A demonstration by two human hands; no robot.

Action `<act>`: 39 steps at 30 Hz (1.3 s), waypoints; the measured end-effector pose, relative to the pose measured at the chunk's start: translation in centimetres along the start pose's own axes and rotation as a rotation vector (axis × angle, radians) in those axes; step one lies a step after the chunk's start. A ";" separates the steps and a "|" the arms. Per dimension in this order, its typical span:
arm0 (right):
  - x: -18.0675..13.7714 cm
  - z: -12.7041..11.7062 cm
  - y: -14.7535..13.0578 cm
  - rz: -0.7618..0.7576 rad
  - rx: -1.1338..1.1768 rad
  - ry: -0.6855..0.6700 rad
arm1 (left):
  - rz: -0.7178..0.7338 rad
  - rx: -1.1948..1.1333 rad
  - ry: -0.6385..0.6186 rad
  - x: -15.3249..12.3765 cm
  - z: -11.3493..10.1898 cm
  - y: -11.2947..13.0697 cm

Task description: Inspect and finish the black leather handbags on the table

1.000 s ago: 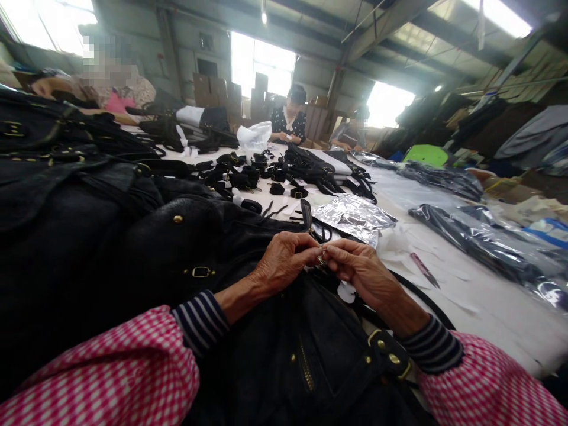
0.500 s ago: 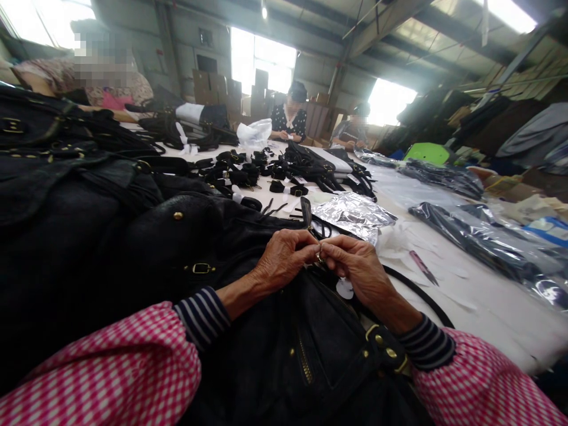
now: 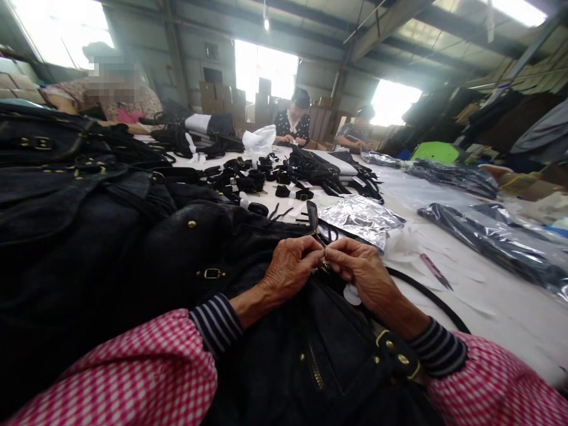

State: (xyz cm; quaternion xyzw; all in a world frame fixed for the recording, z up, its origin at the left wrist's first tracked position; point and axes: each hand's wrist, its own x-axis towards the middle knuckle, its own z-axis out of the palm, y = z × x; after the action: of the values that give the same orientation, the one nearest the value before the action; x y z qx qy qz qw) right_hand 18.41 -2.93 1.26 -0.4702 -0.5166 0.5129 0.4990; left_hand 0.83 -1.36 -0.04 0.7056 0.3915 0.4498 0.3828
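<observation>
Hands [image 3: 290,266] still at metal fitting [image 3: 326,267]

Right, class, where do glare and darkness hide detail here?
Head view: the middle window is blown out white; the shiny wrap throws glints. Head view: the nearest black bag loses detail in darkness, and the piece between left hand and right hand is too small to make out.

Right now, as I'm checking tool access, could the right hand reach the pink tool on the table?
Probably yes: the pink tool lies uncovered, with only a black strap between it and the right hand, which is busy at a metal piece.
</observation>
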 end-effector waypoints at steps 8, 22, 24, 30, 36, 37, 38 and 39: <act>0.4 0.3 0.1 -0.024 -0.076 -0.031 | -0.038 -0.076 -0.064 0.3 -0.4 -0.3; -4.8 -12.2 -1.9 -0.204 -0.871 -0.347 | 0.499 0.968 -0.704 -2.3 -0.7 5.4; -5.1 -11.5 -0.5 -0.268 -0.904 -0.337 | 0.486 1.029 -0.703 -2.5 0.2 5.8; -5.2 -9.1 -0.2 -0.426 -1.136 -0.271 | 0.491 1.009 -0.655 -2.6 0.2 7.4; -3.1 -7.6 -3.5 -0.308 -0.995 -0.263 | 0.436 0.858 -0.507 -2.3 -2.7 10.3; -2.6 -7.0 -4.2 -0.308 -0.982 -0.301 | 0.445 0.869 -0.502 -2.1 -2.7 10.6; -2.0 -6.3 -4.7 -0.318 -1.000 -0.357 | 0.465 0.895 -0.506 -1.9 -2.5 10.8; -1.5 -5.6 -5.2 -0.333 -1.045 -0.424 | 0.492 0.933 -0.516 -1.6 -2.2 11.0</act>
State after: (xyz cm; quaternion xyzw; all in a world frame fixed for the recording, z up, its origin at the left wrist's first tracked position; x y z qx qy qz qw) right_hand 24.24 -4.27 6.28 -0.4534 -0.8563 0.1880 0.1607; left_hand 0.57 -6.77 9.88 0.9564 0.2668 0.1191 -0.0012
